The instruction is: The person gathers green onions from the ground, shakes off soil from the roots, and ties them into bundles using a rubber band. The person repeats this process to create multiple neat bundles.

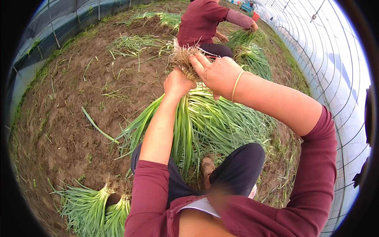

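Observation:
My left hand point(178, 83) grips a bunch of leafy green plants, perhaps Chinese chives, just below its brown roots point(182, 57). The pale stems and long leaves point(183, 127) hang down towards my lap. My right hand point(220, 74) is at the root end, fingers stretched over the roots, with a thin red strand point(207, 56) by the fingers. Whether it grips the strand is hidden. Beneath both hands a large heap of the same plants point(225, 118) spreads over the soil in front of my legs.
Two bundles with tied-looking necks point(86, 204) lie at lower left. Ahead, a co-worker in a maroon top point(197, 23) sits handling plants beside another heap point(254, 59). Loose leaves point(136, 44) litter the brown soil. A plastic-film tunnel wall point(340, 59) curves along the right.

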The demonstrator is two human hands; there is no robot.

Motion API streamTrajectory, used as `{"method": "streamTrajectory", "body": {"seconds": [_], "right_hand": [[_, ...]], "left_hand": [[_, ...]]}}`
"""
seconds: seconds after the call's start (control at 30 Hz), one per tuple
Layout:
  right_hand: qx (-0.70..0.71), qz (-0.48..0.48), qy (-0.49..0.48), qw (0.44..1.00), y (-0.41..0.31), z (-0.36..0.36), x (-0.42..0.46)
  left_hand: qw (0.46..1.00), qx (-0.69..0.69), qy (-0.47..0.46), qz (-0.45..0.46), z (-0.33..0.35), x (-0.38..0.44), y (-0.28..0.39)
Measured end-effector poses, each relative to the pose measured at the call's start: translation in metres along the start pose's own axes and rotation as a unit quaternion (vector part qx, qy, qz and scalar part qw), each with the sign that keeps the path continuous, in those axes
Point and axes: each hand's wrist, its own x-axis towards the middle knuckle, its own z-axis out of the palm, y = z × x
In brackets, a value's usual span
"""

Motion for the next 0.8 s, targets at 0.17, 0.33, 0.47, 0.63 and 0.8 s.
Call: {"method": "streamTrajectory", "body": {"seconds": [0.17, 0.33, 0.47, 0.63, 0.8], "right_hand": [[0.091, -0.021, 0.018, 0.995, 0.056, 0.022, 0.04], [0.347, -0.06, -0.044, 0.935, 0.102, 0.072, 0.055], [0.394, -0.049, -0.02, 0.917, 0.1, 0.101, 0.051], [0.554, 0.074, -0.202, 0.804, 0.078, 0.118, 0.026], [0.565, -0.038, 0.016, 0.824, 0.03, 0.092, -0.003]], "left_hand": [[0.993, -0.078, -0.005, 0.086, 0.013, 0.0, -0.014], [0.931, -0.318, -0.075, 0.165, 0.015, -0.001, -0.019], [0.916, -0.358, -0.079, 0.164, 0.011, -0.006, -0.02], [0.877, -0.444, -0.105, 0.15, -0.004, -0.008, -0.01], [0.937, -0.329, -0.067, 0.098, -0.011, 0.014, -0.025]]}}
